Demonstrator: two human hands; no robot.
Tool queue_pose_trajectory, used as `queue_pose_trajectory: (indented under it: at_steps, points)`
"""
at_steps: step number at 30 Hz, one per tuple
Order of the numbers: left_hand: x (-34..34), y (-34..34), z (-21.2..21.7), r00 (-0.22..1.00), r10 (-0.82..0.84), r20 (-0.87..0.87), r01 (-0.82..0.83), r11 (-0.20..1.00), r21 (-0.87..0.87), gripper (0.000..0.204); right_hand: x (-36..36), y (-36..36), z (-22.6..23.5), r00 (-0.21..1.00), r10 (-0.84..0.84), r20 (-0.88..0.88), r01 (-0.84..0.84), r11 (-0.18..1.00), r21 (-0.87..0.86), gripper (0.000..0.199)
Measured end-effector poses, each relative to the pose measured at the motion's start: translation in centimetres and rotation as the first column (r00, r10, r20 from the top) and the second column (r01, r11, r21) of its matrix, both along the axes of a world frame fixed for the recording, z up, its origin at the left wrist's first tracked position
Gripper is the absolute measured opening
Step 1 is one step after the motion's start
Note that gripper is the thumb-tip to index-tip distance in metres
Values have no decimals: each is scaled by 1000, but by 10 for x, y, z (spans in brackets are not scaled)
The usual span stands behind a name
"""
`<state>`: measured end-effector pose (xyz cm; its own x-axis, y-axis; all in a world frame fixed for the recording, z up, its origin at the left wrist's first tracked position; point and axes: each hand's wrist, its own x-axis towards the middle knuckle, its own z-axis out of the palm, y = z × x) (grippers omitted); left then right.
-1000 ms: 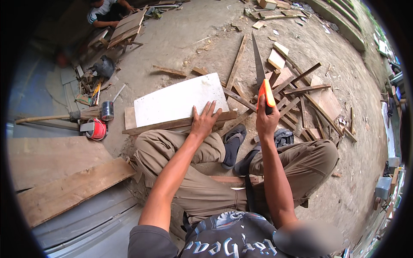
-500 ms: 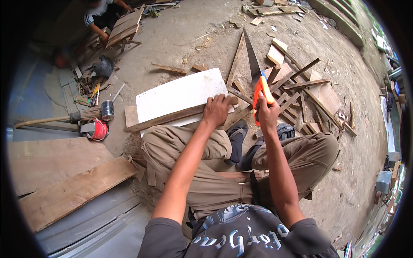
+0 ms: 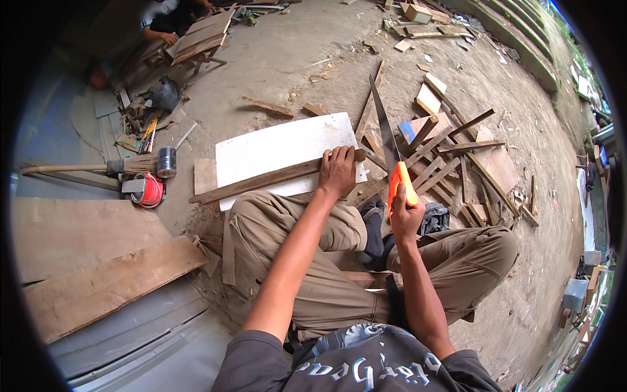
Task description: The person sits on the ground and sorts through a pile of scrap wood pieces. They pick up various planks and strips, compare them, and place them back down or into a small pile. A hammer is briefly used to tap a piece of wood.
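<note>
My left hand (image 3: 338,171) is closed over the right end of a long wooden strip (image 3: 261,181). The strip lies slantwise across a white board (image 3: 281,140) in front of my knees. In my right hand (image 3: 406,212) is a handsaw (image 3: 390,134), gripped by its orange handle. Its blade points up and away from me, right of the strip's end and apart from it. Part of the strip's right end is hidden under my left fingers.
Scrap wood (image 3: 450,153) lies heaped at the right. At left are a broom (image 3: 130,164), a tin can (image 3: 166,162), a red spool (image 3: 147,191) and a wide plank (image 3: 117,287). A co-worker's arm (image 3: 157,34) shows beside stacked boards (image 3: 204,36) at far left.
My right hand has drawn the saw down toward me, and the blade has turned slightly. The left hand stays on the strip's end. The whole view has shifted a little.
</note>
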<state>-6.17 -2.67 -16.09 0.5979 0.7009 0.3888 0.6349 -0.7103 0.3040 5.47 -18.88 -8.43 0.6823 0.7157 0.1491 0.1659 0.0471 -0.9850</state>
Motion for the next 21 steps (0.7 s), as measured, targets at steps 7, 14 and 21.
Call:
queue_pose_trajectory:
  at_steps: [7,14,21]
  points:
    - [-31,38,16,990,103,-93,-117,981,-156,54,37,48,-65,880,111,462,-16,979,-204,45]
    - [-91,68,14,813,535,-229,-576,795,-188,62,96,107,-125,460,384,800,0,901,-433,34]
    - [-89,67,11,838,524,-153,-545,818,-183,55,99,229,-115,741,379,554,-181,908,-379,27]
